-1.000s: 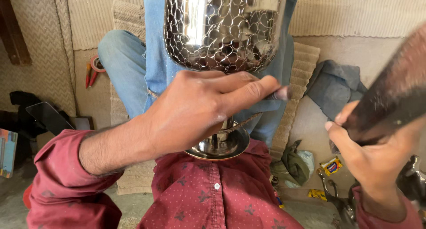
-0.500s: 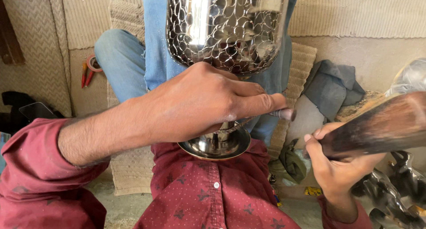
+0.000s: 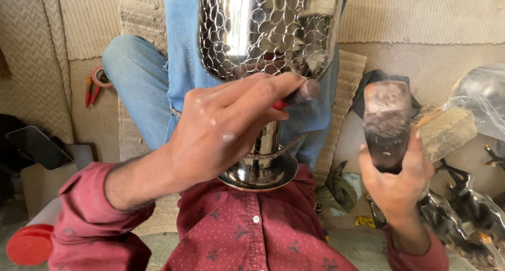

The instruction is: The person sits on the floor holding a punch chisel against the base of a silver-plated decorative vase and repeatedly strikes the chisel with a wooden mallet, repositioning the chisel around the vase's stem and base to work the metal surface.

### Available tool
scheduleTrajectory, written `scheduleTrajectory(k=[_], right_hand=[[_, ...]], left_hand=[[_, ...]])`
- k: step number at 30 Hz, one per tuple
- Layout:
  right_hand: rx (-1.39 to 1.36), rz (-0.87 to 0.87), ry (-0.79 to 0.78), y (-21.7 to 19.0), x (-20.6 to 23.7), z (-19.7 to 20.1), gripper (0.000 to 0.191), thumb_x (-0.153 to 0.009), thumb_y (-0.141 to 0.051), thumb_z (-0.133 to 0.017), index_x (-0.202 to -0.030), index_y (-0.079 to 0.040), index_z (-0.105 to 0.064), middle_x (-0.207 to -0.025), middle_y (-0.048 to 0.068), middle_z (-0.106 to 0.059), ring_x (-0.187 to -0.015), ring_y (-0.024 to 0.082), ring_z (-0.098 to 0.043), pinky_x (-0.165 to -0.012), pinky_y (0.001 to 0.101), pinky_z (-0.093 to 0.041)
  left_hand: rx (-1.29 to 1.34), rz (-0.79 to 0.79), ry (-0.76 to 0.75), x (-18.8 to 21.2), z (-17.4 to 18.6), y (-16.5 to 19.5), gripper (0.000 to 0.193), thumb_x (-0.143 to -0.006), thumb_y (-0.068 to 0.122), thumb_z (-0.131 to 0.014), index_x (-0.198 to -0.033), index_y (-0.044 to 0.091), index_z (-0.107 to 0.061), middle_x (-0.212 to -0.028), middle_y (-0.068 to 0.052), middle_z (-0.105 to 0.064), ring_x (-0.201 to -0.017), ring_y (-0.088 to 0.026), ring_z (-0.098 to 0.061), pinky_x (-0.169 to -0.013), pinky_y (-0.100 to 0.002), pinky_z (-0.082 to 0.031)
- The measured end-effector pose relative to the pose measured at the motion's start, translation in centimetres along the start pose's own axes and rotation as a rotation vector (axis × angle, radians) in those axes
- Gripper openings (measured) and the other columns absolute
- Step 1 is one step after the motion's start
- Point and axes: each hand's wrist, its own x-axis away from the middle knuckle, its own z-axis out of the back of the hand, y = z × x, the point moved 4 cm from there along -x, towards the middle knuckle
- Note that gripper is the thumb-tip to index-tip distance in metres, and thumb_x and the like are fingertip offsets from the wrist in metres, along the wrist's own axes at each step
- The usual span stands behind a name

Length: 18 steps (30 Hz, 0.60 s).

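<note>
A shiny metal goblet (image 3: 268, 34) with a hammered scale pattern stands foot-down against the person's red shirt (image 3: 252, 234), its bowl rising between the knees in blue jeans (image 3: 152, 76) above the floor. The left hand (image 3: 226, 129) is closed around a slim punch tool (image 3: 300, 92) with a red grip, its dark tip touching the lower bowl of the goblet. The right hand (image 3: 394, 176) is clenched on the handle of a hammer (image 3: 386, 118), held raised to the right of the goblet, apart from it. On the floor lie a woven mat (image 3: 347, 76), a wooden block (image 3: 444, 131), red-handled pliers (image 3: 92, 87) at the left, and a red lid (image 3: 29, 244) in the lower left corner.
</note>
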Motion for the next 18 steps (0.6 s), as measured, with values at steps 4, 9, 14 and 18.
scheduleTrajectory(k=[4, 9, 14, 18], right_hand=[[-0.02, 0.101, -0.01, -1.0, -2.9, 2.2, 0.075, -0.089, 0.009, -0.078, -0.148, 0.007, -0.03, -0.102, 0.018, -0.066, -0.085, 0.025, -0.068, -0.075, 0.0373, -0.056], [-0.431, -0.296, -0.055, -5.1, -7.1, 4.3, 0.028, -0.104, 0.011, -0.075, -0.116, 0.006, -0.05, -0.097, 0.012, -0.063, -0.079, 0.016, -0.064, -0.07, 0.0265, -0.054], [0.084, 0.345, -0.366, -8.5, -12.3, 5.5, 0.03, -0.083, 0.009, -0.078, -0.11, 0.01, -0.067, -0.087, 0.019, -0.064, -0.072, 0.025, -0.064, -0.062, 0.0331, -0.051], [-0.038, -0.02, -0.405, -6.0, -13.0, 4.9, 0.037, -0.094, 0.011, -0.078, -0.124, 0.002, -0.059, -0.093, 0.011, -0.066, -0.078, 0.017, -0.064, -0.071, 0.0285, -0.051]], left_hand=[[-0.02, -0.04, 0.02, 0.6, -0.3, -0.3, 0.062, -0.085, -0.013, -0.066, -0.141, 0.009, -0.051, -0.108, -0.003, -0.072, -0.093, -0.02, -0.075, -0.074, -0.034, -0.061], [0.028, -0.028, -0.034, 0.8, -0.5, -0.6, 0.073, -0.074, -0.016, -0.06, -0.143, 0.008, -0.051, -0.107, -0.003, -0.072, -0.096, -0.022, -0.076, -0.075, -0.036, -0.061], [-0.011, 0.007, -0.009, 1.2, -0.9, -0.9, 0.068, -0.084, -0.012, -0.064, -0.146, 0.013, -0.053, -0.108, 0.001, -0.073, -0.093, -0.02, -0.075, -0.074, -0.033, -0.06], [-0.036, 0.025, 0.095, 1.6, -1.2, -0.5, 0.052, -0.094, -0.006, -0.071, -0.142, 0.011, -0.055, -0.107, -0.004, -0.072, -0.09, -0.022, -0.073, -0.073, -0.034, -0.058]])
